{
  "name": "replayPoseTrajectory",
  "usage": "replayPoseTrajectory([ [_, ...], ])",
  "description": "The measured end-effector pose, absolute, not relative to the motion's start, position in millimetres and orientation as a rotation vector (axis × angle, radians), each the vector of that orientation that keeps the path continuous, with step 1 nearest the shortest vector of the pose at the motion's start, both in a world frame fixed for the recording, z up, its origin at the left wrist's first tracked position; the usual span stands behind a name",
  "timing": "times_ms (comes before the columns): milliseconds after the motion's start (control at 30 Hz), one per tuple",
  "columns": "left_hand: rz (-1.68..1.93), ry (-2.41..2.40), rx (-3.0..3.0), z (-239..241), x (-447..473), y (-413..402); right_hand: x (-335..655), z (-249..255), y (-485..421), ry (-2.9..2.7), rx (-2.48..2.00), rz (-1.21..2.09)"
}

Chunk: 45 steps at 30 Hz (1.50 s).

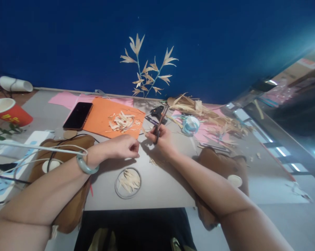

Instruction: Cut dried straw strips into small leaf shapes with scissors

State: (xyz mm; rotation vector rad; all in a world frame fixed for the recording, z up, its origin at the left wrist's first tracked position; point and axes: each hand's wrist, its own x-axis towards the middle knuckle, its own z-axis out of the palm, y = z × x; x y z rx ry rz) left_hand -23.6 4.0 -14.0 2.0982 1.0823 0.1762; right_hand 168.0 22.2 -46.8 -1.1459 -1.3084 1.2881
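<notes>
Above round dish [128, 183]: R hand [162, 137] fingers clamp scissors [160, 122]; L hand [124, 146] fingers pinched, contents unclear.

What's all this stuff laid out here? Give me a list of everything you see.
scissors: one, dark handles, gripped in the right hand
orange sheet: one, orange, table centre, pale leaf cuttings on it
phone: one, black, left edge of the orange sheet
round dish: one, clear, near table edge, holding pale leaf pieces
tape roll: one, light blue, right of the scissors
dried leaves: a pile, straw-coloured, far right of table
leaf sprig: one, pale leaves on a blue stem, against the blue wall
paper cup: one, red, far left
left hand: closed, pinching something too small to tell; green bangle on the wrist
right hand: closed on the scissors
</notes>
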Motion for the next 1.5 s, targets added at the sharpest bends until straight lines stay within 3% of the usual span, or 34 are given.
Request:
replayPoseTrajectory([
  [100,0.485,1.279,1.912,-17,-23,11,167,-43,19,-1.287,-1.136,1.292],
  [267,0.810,1.209,1.629,-17,-17,12,164,-39,15,-1.320,-1.123,1.325],
  [733,0.982,1.105,1.172,-19,-10,7,163,-31,7,-1.405,-1.092,1.345],
  [1067,1.172,1.081,1.050,-1,-19,12,173,-17,11,-1.890,-1.219,1.409],
  [1500,1.147,1.100,1.072,-1,-19,11,170,-25,6,-1.767,-1.226,1.643],
])
